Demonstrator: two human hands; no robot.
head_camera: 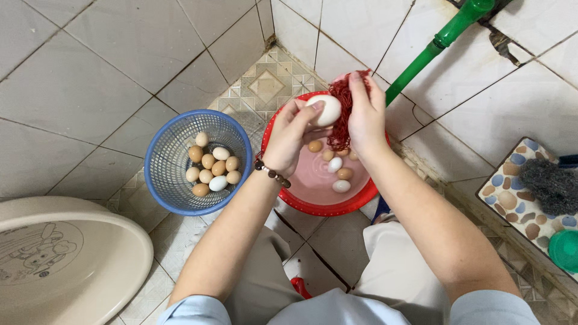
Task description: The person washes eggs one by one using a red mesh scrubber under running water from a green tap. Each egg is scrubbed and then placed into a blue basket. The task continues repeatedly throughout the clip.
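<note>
— two hands are up over the red bowl (289, 195). why so high?
— so drips fall back in the pink water, i think. more eggs (337, 174) sit in there.
— what does the left hand (289, 139) hold?
— a white egg (325, 109). its fingers (306, 115) curl tight around it.
— and the right hand (365, 114)?
— it pinches a red scrubber (342, 114) against the egg.
— and the blue basket (174, 192)?
— it sits on the floor beside the bowl, with eggs in it.

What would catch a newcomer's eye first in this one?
At centre, the left hand holds a white egg against a red mesh scrubber in the right hand, above a red basin holding more eggs. Left of it stands a blue basket of brown and white eggs.
</note>
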